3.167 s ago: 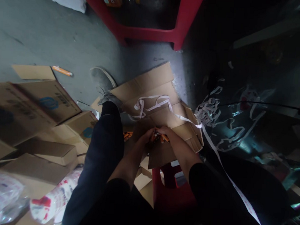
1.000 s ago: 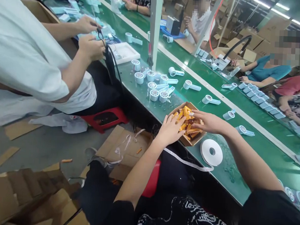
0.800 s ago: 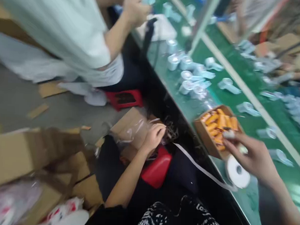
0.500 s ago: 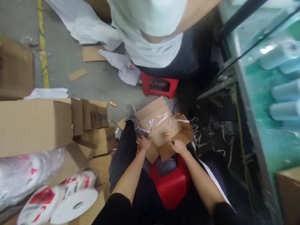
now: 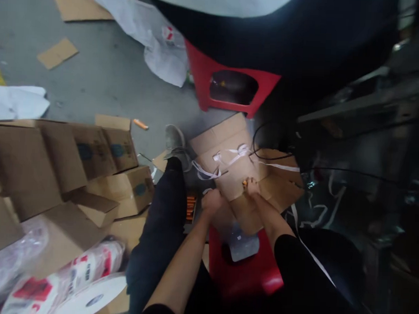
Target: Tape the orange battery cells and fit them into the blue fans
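Observation:
An opened cardboard box (image 5: 229, 172) lies in front of me with its flaps spread. Strands of white ribbon (image 5: 243, 150) curl over it. In the fingers of my right hand (image 5: 253, 187), above the cardboard, is a small orange stick (image 5: 245, 183); its exact kind is unclear. My left hand (image 5: 212, 201) is at the box's left edge with its fingers curled in. Something pale shows by those fingertips, but blur hides what they hold. Beneath the near flaps stands a red plastic stool (image 5: 239, 278) with a grey translucent piece (image 5: 243, 245) on it.
Several orange sticks (image 5: 191, 208) fill a container beside my left leg; another orange stick (image 5: 140, 124) lies on the floor. Cardboard boxes (image 5: 124, 190) and wrapped rolls (image 5: 68, 276) crowd the left. Ahead, another person sits by a red stool (image 5: 233, 86). A black cable (image 5: 270, 157) loops at right.
My view has shifted downward and closer. My right hand has moved forward and taken the orange stick that lay on the cardboard. My left hand stays near the box's left edge.

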A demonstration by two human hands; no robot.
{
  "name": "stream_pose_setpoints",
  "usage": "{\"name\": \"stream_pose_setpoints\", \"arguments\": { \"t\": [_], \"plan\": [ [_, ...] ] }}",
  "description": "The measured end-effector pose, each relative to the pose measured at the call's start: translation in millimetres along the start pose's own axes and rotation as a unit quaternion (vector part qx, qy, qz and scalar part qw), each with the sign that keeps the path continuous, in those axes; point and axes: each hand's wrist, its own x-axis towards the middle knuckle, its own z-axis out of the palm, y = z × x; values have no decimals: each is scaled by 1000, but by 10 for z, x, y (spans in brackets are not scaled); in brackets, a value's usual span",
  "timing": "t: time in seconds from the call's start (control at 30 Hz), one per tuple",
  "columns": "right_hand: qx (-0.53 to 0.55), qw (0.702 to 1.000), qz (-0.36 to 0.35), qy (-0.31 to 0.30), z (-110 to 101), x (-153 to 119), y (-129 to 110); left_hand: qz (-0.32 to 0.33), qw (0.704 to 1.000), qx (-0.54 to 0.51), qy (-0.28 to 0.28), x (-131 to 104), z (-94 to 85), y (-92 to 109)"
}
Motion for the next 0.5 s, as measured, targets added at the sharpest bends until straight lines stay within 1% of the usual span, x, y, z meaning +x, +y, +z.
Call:
{"name": "stream_pose_setpoints", "arguments": {
  "t": [0.03,0.1,0.13,0.2,0.27,0.33,0.4,0.43,0.5],
  "plan": [
    [40,999,0,15,-46,-40,22,19,1000,12,-2,-140,-68,68],
    [132,990,-8,49,-216,-130,24,57,998,34,6,-514,-267,210],
    [184,981,-17,67,-339,-179,7,77,995,59,15,-741,-398,282],
    [291,951,-45,96,-634,-301,-54,116,980,157,43,-1254,-708,426],
    [394,909,-81,108,-936,-482,-147,145,942,292,76,-1813,-1039,566],
    [482,862,-119,98,-1178,-747,-267,155,899,396,107,-2362,-1346,689],
    [553,814,-159,75,-1339,-1099,-387,151,869,450,142,-2840,-1622,766],
    [582,790,-180,63,-1395,-1298,-430,144,858,466,162,-3039,-1754,779],
    [630,744,-217,45,-1486,-1712,-446,122,845,481,198,-3355,-2006,750]
  ]
}}
